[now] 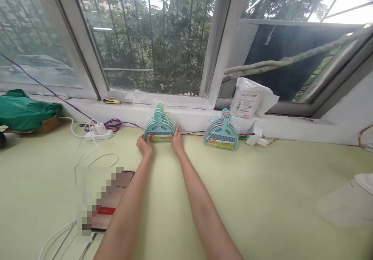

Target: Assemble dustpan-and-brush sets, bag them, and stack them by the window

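Both arms reach forward over the pale green table. My left hand (pixel 144 146) and my right hand (pixel 177 141) are wrapped round the lower sides of a stack of teal dustpan-and-brush sets (pixel 159 127) in clear plastic, one hand at each side. The stack leans upright against the white wall below the window. A second wrapped stack of teal and red sets (pixel 222 131) leans on the wall to the right, touched by neither hand.
A phone (pixel 115 201) with white cables lies left of my left arm. Along the wall are a power strip (pixel 99 135), coiled wires (pixel 114 125), a green bag (pixel 26 110) and a white adapter (pixel 256 137). A screwdriver (pixel 112 101) and white package (pixel 247 98) rest on the sill.
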### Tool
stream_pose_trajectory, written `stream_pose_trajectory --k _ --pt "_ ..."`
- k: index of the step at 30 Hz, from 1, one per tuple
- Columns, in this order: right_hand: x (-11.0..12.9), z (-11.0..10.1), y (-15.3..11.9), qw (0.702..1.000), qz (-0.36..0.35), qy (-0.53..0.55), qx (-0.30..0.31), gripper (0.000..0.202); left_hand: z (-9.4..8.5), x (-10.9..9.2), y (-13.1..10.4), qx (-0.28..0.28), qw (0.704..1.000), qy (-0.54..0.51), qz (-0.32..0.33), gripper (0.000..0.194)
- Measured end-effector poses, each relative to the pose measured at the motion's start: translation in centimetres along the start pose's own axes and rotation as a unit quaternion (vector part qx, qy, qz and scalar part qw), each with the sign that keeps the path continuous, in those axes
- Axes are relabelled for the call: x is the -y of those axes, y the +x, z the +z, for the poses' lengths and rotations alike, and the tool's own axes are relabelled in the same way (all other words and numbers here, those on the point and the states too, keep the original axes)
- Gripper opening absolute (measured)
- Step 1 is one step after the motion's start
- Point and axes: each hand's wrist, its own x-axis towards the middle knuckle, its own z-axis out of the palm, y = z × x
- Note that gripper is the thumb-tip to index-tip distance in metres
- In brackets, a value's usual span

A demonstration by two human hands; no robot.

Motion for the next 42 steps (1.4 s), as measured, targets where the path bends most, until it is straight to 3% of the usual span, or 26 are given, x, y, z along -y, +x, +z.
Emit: stream_pose_trajectory --k 3,6,12,16,21,32,37,42 --pt "-0.3 0.0 0.2 0.999 0.021 0.028 0.018 0.064 0.1 -0.2 -0.2 -0.007 0.999 0.046 -0.003 0.041" --pt "-0.6 0.0 0.5 0.998 0.02 0.067 -0.001 0.062 0.0 -0.4 -0.3 0.004 0.999 0.044 -0.003 0.044" --pt "-0.9 -0.5 0.7 0.988 0.011 0.111 -0.107 0.061 -0.2 -1.0 -0.2 -0.058 0.998 0.009 0.024 0.045" --pt "-0.5 -1.2 0.6 0.979 0.016 0.086 -0.182 0.044 -0.3 -1.5 0.3 -0.043 0.997 -0.042 0.051 0.039" --pt "-0.1 -1.5 0.5 0.993 0.042 0.028 -0.109 0.033 -0.3 -1.7 0.7 -0.036 0.998 -0.057 0.019 0.039" --pt "1.1 -2.0 0.2 0.993 0.048 -0.082 -0.063 0.03 -0.4 -2.2 0.2 -0.062 0.997 0.024 0.045 0.044" --pt "1.2 -2.0 0.2 0.995 0.04 -0.039 -0.088 0.024 -0.3 -1.6 0.2 -0.011 0.996 -0.018 0.082 0.054" --pt "0.8 -1.8 0.2 0.992 0.013 0.042 -0.117 0.024 0.1 -2.0 0.3 -0.003 0.995 -0.044 0.094 0.059"
